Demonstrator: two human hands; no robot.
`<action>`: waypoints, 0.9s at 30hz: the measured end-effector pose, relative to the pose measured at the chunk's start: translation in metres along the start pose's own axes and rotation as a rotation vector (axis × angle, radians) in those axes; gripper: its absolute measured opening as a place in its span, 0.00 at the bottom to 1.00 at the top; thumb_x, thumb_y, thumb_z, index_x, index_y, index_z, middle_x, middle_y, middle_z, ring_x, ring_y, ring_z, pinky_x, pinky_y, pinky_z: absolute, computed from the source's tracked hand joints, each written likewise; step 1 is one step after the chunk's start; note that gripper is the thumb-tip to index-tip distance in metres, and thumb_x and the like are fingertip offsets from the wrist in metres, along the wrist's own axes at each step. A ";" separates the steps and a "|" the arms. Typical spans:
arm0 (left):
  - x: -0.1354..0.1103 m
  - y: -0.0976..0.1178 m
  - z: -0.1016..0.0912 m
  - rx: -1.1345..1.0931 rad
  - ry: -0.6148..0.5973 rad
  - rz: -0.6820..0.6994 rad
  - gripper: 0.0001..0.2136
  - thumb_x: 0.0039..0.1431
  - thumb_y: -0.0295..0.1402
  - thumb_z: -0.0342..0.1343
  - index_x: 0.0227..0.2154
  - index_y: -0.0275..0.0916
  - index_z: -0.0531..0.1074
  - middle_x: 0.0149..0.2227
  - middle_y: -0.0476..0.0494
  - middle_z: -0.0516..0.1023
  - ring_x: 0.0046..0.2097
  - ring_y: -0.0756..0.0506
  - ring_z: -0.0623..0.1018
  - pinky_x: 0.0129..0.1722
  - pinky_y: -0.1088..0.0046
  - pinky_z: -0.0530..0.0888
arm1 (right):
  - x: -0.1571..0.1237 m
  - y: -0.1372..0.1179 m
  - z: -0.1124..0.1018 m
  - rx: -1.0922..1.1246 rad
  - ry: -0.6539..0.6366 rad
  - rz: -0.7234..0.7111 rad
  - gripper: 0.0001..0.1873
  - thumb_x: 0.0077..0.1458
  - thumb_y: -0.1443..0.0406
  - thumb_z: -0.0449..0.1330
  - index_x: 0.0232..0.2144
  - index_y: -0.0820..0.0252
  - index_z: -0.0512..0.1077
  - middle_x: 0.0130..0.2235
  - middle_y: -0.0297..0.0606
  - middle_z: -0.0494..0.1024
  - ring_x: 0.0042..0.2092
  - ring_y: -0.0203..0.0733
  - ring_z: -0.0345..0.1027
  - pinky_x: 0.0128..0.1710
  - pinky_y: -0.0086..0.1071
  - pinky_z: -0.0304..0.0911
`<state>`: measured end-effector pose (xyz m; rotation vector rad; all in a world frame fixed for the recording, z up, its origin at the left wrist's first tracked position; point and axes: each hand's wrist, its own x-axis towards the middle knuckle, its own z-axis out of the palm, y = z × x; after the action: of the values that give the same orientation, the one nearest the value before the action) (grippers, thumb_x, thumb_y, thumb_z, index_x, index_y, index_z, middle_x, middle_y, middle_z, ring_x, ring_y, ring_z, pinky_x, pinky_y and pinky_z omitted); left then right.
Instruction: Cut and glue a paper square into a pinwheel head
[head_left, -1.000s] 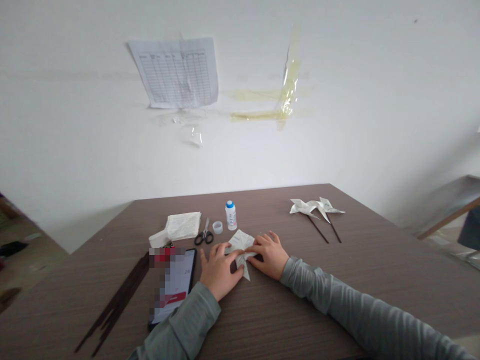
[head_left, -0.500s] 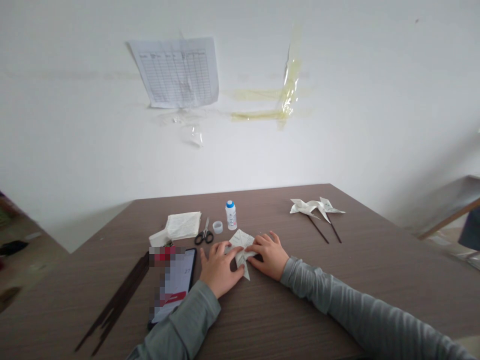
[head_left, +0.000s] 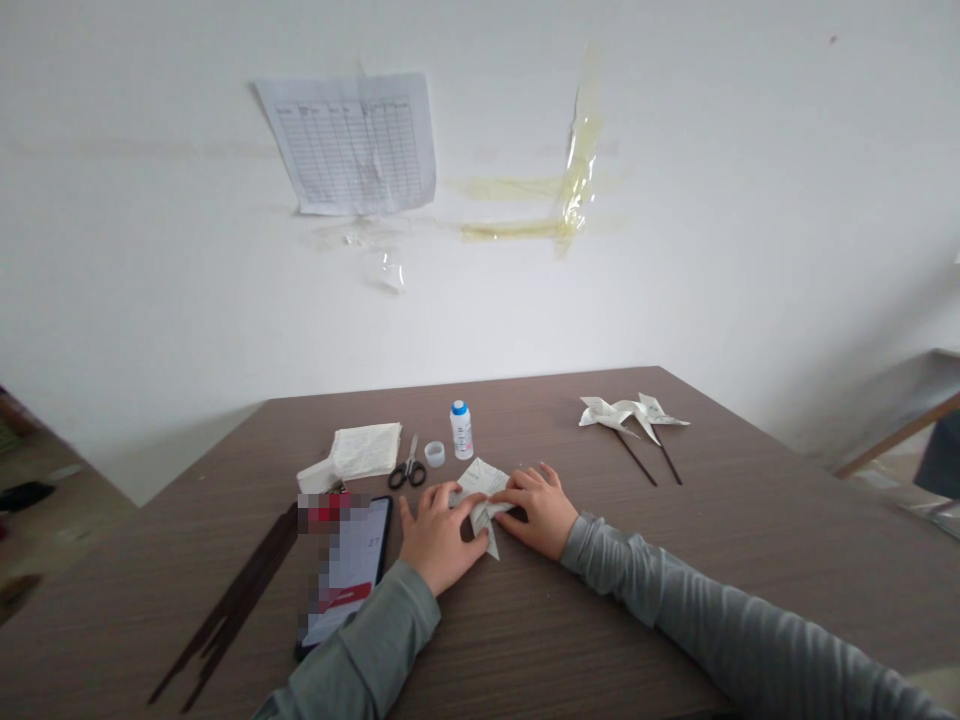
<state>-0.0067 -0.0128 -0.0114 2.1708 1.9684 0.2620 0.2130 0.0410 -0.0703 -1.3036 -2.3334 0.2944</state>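
Observation:
A printed paper pinwheel (head_left: pixel 482 476), cut and partly folded with pointed blades, lies on the table between my hands. My left hand (head_left: pixel 436 542) holds its left side, with the index fingertip near the centre and the thumb on the lower blade. From the right, my right hand (head_left: pixel 546 515) pinches the paper at the centre, its fingertips meeting my left index finger. The spot under the fingertips is hidden. Just behind the paper stand a white glue bottle (head_left: pixel 462 432) with a blue cap and a small clear plastic cup (head_left: pixel 435 454).
Black-handled scissors (head_left: pixel 407 473) and a stack of paper squares (head_left: pixel 367 450) lie at the back left. A phone (head_left: pixel 346 565) is beside my left forearm, with several dark sticks (head_left: pixel 232 600) further left. Finished pinwheels (head_left: pixel 609 414) on sticks rest at the back right.

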 end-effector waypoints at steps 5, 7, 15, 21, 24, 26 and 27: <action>0.002 0.000 -0.001 0.004 -0.012 -0.009 0.32 0.74 0.37 0.72 0.79 0.57 0.87 0.80 0.33 0.85 0.85 0.20 0.76 0.90 0.14 0.62 | 0.001 -0.001 0.001 -0.028 0.004 0.006 0.16 0.74 0.61 0.77 0.59 0.40 0.97 0.57 0.45 0.94 0.66 0.69 0.88 0.85 0.74 0.66; 0.002 0.000 -0.001 0.014 -0.003 -0.009 0.32 0.73 0.37 0.73 0.78 0.59 0.87 0.80 0.34 0.85 0.85 0.21 0.77 0.90 0.16 0.63 | 0.001 -0.001 0.001 -0.031 0.010 0.005 0.15 0.75 0.60 0.77 0.59 0.40 0.96 0.57 0.44 0.94 0.65 0.67 0.88 0.85 0.72 0.67; 0.000 0.000 -0.003 0.005 -0.038 0.001 0.29 0.75 0.38 0.71 0.76 0.58 0.90 0.82 0.33 0.83 0.86 0.20 0.75 0.90 0.12 0.58 | 0.001 -0.002 -0.002 0.005 -0.013 0.046 0.18 0.76 0.61 0.74 0.63 0.42 0.95 0.59 0.47 0.95 0.66 0.68 0.88 0.87 0.75 0.62; 0.001 0.002 -0.005 0.037 -0.035 -0.012 0.28 0.75 0.38 0.72 0.75 0.62 0.90 0.81 0.36 0.84 0.86 0.22 0.76 0.90 0.16 0.62 | 0.001 -0.007 -0.005 -0.025 -0.037 0.042 0.17 0.75 0.60 0.75 0.61 0.40 0.96 0.59 0.46 0.94 0.66 0.68 0.86 0.86 0.73 0.64; 0.001 0.002 -0.001 0.027 -0.018 -0.001 0.27 0.74 0.39 0.72 0.74 0.60 0.91 0.81 0.35 0.84 0.85 0.21 0.75 0.90 0.16 0.61 | 0.002 -0.006 -0.004 -0.038 -0.041 0.029 0.16 0.76 0.60 0.75 0.61 0.41 0.96 0.59 0.46 0.93 0.67 0.69 0.85 0.85 0.74 0.66; 0.001 0.001 0.000 0.029 -0.009 0.008 0.28 0.74 0.38 0.72 0.74 0.58 0.91 0.80 0.34 0.85 0.85 0.21 0.75 0.90 0.15 0.61 | 0.002 -0.003 -0.001 -0.039 -0.031 0.013 0.16 0.75 0.60 0.76 0.61 0.41 0.96 0.59 0.47 0.94 0.67 0.70 0.86 0.84 0.75 0.68; 0.000 0.001 0.001 0.031 -0.007 0.011 0.28 0.75 0.38 0.72 0.75 0.58 0.90 0.80 0.33 0.85 0.85 0.21 0.75 0.90 0.15 0.60 | 0.002 -0.002 0.000 -0.037 -0.019 0.002 0.16 0.75 0.60 0.76 0.60 0.41 0.96 0.59 0.47 0.94 0.66 0.70 0.86 0.84 0.75 0.69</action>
<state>-0.0051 -0.0125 -0.0115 2.1994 1.9700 0.2264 0.2109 0.0418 -0.0694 -1.3260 -2.3639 0.2667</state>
